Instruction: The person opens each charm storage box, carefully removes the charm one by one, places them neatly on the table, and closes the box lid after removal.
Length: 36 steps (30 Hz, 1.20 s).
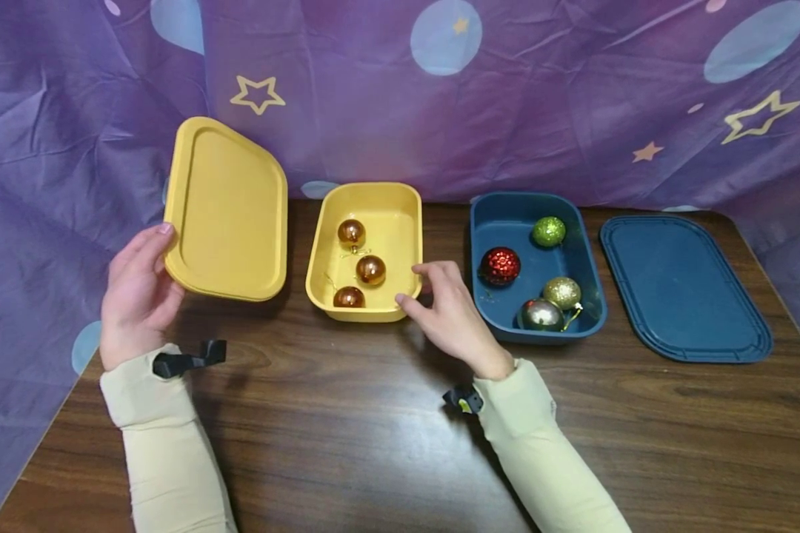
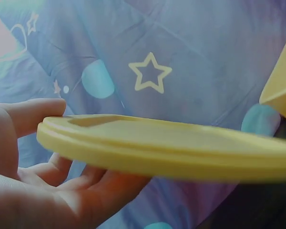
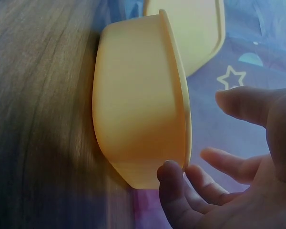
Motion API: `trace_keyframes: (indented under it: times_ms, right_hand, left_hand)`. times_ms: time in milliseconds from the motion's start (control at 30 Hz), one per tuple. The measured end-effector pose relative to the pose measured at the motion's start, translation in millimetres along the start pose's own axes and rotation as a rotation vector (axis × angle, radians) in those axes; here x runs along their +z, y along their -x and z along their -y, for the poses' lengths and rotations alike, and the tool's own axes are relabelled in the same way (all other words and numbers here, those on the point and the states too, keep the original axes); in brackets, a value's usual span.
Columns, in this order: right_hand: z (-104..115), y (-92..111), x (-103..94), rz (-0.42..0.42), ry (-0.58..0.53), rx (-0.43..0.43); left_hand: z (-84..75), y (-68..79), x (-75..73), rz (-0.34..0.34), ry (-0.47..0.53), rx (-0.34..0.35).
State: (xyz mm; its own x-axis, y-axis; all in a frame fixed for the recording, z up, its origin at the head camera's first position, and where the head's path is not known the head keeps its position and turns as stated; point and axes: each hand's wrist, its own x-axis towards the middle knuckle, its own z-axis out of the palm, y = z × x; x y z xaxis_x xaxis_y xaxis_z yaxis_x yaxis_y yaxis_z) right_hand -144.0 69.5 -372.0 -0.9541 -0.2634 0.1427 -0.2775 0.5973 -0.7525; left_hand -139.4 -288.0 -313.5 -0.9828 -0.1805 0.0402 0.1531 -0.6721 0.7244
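My left hand [image 1: 140,285] grips a yellow lid [image 1: 230,215] by its left edge, thumb on top and fingers beneath in the left wrist view. The lid is raised and tilted, left of the yellow box [image 1: 367,314]. Three shiny amber Christmas baubles [image 1: 371,270] lie inside that box, which stands upright on the table. At the box's right side is my right hand [image 1: 450,318], its fingers loosely bent. In the right wrist view its fingertips [image 3: 169,171] are right at the box's rim, while the thumb stands apart from the fingers.
Right of my right hand, a blue box [image 1: 540,337] holds a red bauble [image 1: 501,266], a green one [image 1: 549,232], a gold one [image 1: 561,293] and a silver one [image 1: 541,315]. A blue lid [image 1: 690,289] lies farther right on the wooden table [image 1: 347,429]. A purple patterned cloth [image 1: 360,96] hangs behind.
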Motion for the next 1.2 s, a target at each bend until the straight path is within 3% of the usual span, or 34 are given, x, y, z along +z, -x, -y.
trace_keyframes:
  times_ms: [433, 667, 900, 1100, 1200]
  right_hand:
    - [-1.2, -0.8, 0.6, -0.020, 0.004, -0.028]
    - [-2.4, -1.5, 0.0, -0.022, -0.019, 0.017]
    - [-4.7, -3.8, -0.4, -0.022, -0.042, 0.097]
    - [-6.9, -4.9, 1.2, -0.013, -0.051, 0.098]
    - [-6.9, -4.7, 2.0, -0.004, -0.055, 0.099]
  left_hand:
    - [2.8, -4.8, 3.8, -0.281, -0.214, 0.104]
    - [9.2, -6.5, 8.4, -0.434, -0.444, 0.176]
    - [19.9, -11.0, 12.5, -0.440, -0.563, 0.200]
    - [27.9, -13.1, 16.3, -0.414, -0.689, 0.219]
    - [32.7, -14.1, 19.0, -0.389, -0.778, 0.197]
